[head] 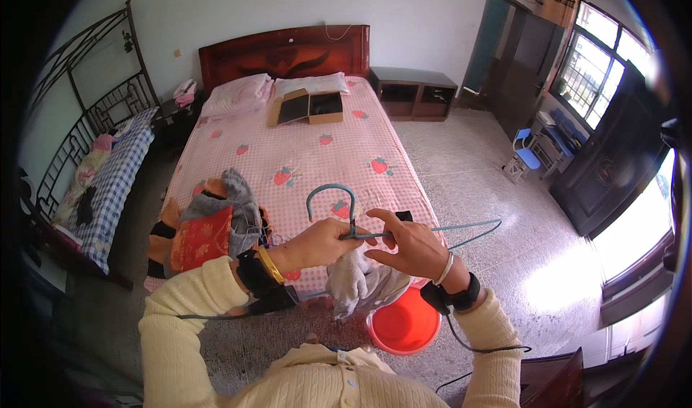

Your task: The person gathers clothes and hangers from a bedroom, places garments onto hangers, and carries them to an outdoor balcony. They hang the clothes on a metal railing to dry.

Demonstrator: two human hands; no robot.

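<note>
A blue-green coated clothes hanger (330,187) is held up in front of me, its hook pointing away from me. My left hand (319,243) is closed on the hanger just below the hook. My right hand (413,246) is at the hanger's arm, thumb and fingers spread; whether it grips the wire is not clear. The far end of the hanger reaches out to the right past the bed's edge. Below both hands, a grey cloth garment (351,283) hangs at the foot of the bed, partly hidden by them.
A red plastic basin (405,321) stands on the floor below the garment. The bed (313,159) bears grey clothing (243,202), a red patterned cloth (201,239) and an open cardboard box (327,120). A blue chair (525,156) is at the right, a metal-framed bed (121,175) at the left.
</note>
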